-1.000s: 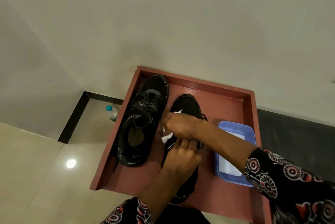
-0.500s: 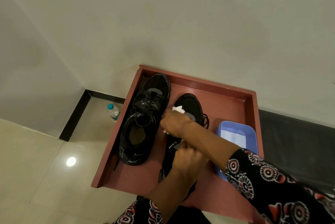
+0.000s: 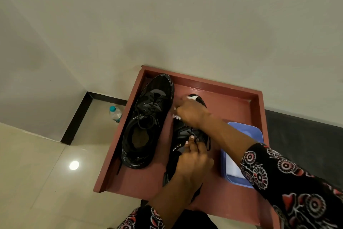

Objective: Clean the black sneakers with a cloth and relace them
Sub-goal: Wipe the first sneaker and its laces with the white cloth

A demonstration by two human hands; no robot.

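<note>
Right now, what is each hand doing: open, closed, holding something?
Left hand: fingers curled on the right sneaker, holding it by its laces.
Right hand: grips the white cloth, pressed on that sneaker's toe.

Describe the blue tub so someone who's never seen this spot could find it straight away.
Look at the reddish-brown rimmed tray table against the wall. Two black sneakers lie on it; right of the one being wiped sits the shallow light-blue plastic tub. It is the only blue, rectangular thing there, with something white inside.

Head camera looks steeply down, close over the red tray (image 3: 259, 110).
</note>
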